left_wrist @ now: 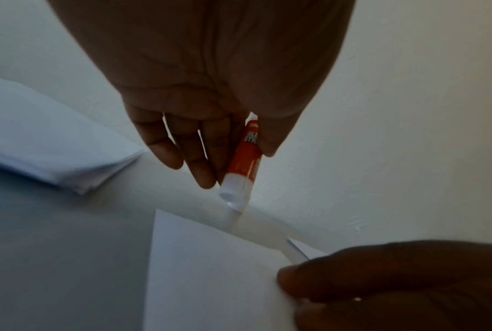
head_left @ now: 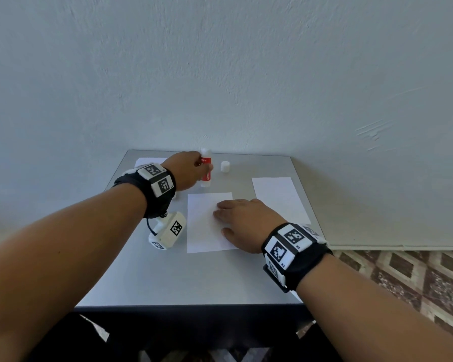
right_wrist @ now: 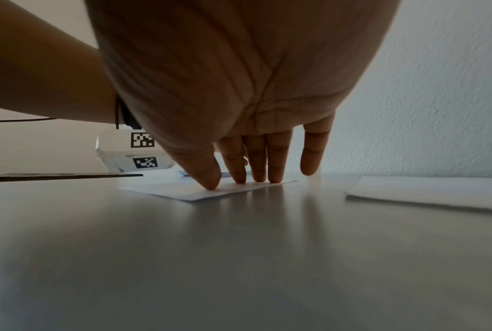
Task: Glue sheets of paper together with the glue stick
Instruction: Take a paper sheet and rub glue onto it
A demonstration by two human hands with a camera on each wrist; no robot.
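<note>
The right hand (head_left: pixel 242 223), nearest at lower right of the head view, lies with straight fingers (right_wrist: pixel 275 170) pressing a sheet of paper (head_left: pixel 204 226) flat on the grey tabletop (head_left: pixel 194 278). Above it, centre frame, the left hand (head_left: pixel 187 169) pinches the upright glue stick (head_left: pixel 206 168). Its white cap (head_left: pixel 225 166) stands just to the right; another sheet (head_left: pixel 277 197) lies at the right.

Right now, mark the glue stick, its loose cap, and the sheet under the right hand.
glue stick (head_left: pixel 206 170): head view, red label on the body.
cap (head_left: pixel 225 166): head view, side of the white cap.
sheet (head_left: pixel 201 226): head view, bare left half.
</note>
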